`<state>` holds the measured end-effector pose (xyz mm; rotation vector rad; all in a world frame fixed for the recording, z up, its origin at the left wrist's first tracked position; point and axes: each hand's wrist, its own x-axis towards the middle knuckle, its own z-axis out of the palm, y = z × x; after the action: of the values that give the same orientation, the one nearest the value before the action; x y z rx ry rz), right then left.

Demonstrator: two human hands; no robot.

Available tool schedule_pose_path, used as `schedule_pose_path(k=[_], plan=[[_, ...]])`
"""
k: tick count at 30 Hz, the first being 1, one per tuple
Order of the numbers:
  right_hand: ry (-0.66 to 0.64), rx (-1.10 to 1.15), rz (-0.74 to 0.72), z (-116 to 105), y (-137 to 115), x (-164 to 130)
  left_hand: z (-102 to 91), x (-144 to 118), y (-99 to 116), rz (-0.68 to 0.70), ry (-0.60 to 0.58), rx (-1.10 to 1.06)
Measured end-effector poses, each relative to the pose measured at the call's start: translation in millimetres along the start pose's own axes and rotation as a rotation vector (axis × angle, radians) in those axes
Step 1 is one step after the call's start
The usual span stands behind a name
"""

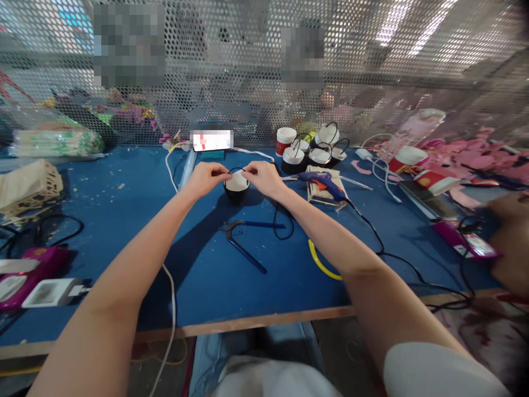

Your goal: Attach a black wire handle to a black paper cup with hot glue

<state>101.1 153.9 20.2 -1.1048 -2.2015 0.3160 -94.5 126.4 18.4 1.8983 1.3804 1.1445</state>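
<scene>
A small black cup (236,193) with a white inside stands on the blue tabletop in front of me. My left hand (208,177) pinches one end of a thin black cord (236,169) at the cup's left rim. At the right rim, my right hand (263,177) pinches the cord's other side, which arcs over the opening. Exactly how the cord meets the cup is hidden by my fingertips. Nearer to me lie blue-handled pliers (239,237), their handles spread apart. Right of my right hand, a blue glue gun (324,182) rests on a wooden piece.
Several black cups with cord handles (319,157) and a red paper cup (286,141) stand behind. A lit phone (212,140) leans near the mesh screen. Cables, a yellow ring (320,262) and purple power strips (39,270) lie about. Another person's arm (512,237) is at far right.
</scene>
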Motion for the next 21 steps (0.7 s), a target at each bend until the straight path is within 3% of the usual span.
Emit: schedule_pose_path(k=[8,16,21], plan=[[-0.052,-0.079,-0.035,0.2,0.0,-1.9,-4.3,-2.4,-0.5,0.064,-0.023,0.009],[-0.082,-0.089,-0.035,-3.2,-0.2,-0.7,-12.4,-10.5,4.6,0.074,-0.293,0.085],[-0.094,-0.091,-0.053,-2.7,1.2,0.0,-2.1,-14.4,0.2,0.095,-0.284,-0.023]])
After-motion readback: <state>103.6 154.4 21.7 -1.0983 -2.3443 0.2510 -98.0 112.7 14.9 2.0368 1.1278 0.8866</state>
